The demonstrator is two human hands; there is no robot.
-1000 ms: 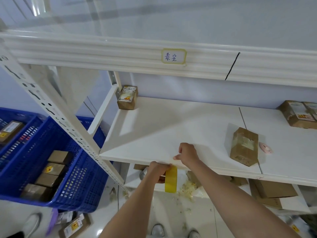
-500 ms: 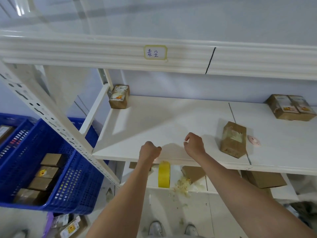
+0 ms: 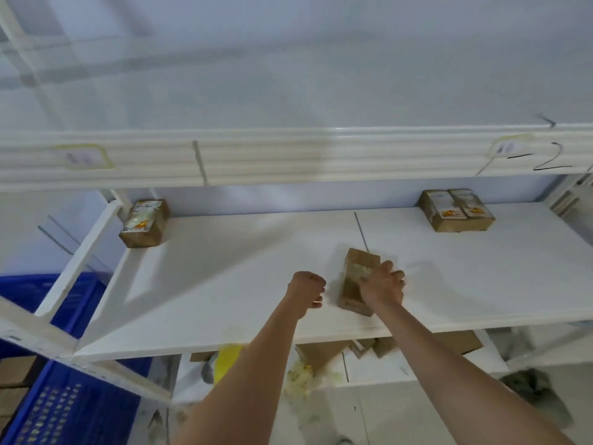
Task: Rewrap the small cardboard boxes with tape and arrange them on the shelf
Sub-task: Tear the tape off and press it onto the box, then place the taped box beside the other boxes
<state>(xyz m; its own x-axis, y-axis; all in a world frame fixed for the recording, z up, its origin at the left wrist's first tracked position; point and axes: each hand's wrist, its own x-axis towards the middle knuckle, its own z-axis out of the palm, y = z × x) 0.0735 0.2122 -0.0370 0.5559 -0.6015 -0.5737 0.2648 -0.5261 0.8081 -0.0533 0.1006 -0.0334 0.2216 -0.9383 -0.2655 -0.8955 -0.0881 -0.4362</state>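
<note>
A small brown cardboard box (image 3: pixel 352 284) with clear tape on its top stands on the white shelf board (image 3: pixel 224 284), near the seam in the middle. My right hand (image 3: pixel 382 284) lies over the box's right side, thumb on top and fingers curled round it. My left hand (image 3: pixel 306 290) hovers just left of the box as a closed fist with nothing visible in it. A strip of yellow tape (image 3: pixel 228 361) hangs from the shelf's front edge, partly hidden by my left forearm.
A labelled box (image 3: pixel 142 223) stands at the back left corner, a pair of labelled boxes (image 3: pixel 455 211) at the back right. A blue crate (image 3: pixel 64 406) with boxes sits lower left. More boxes (image 3: pixel 321 352) and tape scraps (image 3: pixel 298 377) lie on the lower shelf.
My view swung right. The right hand moved right onto the taped box and took hold of it. The left hand left the yellow tape strip hanging at the shelf edge and rose over the board.
</note>
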